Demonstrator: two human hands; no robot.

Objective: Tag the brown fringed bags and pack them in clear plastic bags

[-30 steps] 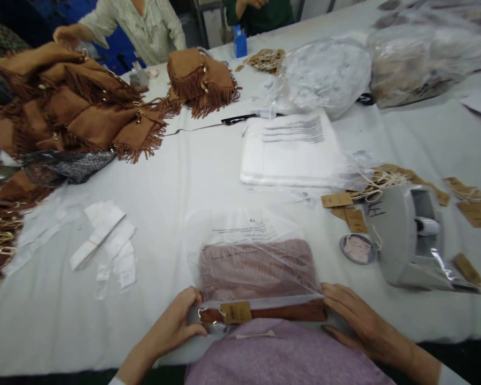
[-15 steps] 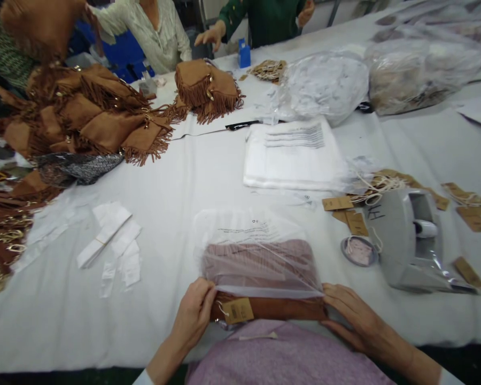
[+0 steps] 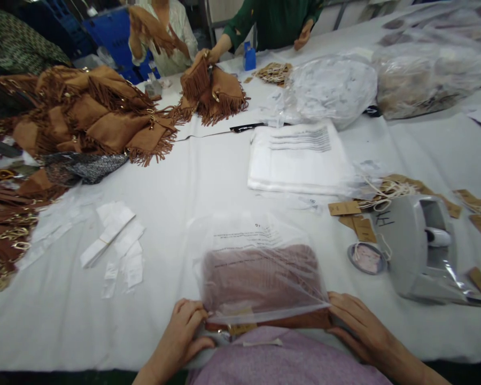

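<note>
A clear plastic bag [image 3: 240, 224] with printed text lies in front of me, covering most of a brown handbag [image 3: 260, 278]. Only the handbag's near edge sticks out of the bag's mouth, with a kraft paper tag [image 3: 243, 327] partly under the plastic. My left hand [image 3: 184, 330] has its curled fingers at the left corner of the mouth, its thumb lower and apart from them. At the right corner, my right hand [image 3: 358, 323] pinches the plastic beside the handbag's end.
A stack of white printed plastic bags [image 3: 296, 160] lies ahead. To the right stand a grey tape dispenser [image 3: 417, 251] and a small round dish [image 3: 366, 258], near kraft tags. White paper strips [image 3: 112, 235] and fringed brown bags [image 3: 100, 112] are leftward. Co-workers stand across the table.
The plastic bag's mouth has come toward me over the handbag, covering more of it and part of the tag. My left thumb has moved away from the fingers. A co-worker's hand now touches a fringed bag.
</note>
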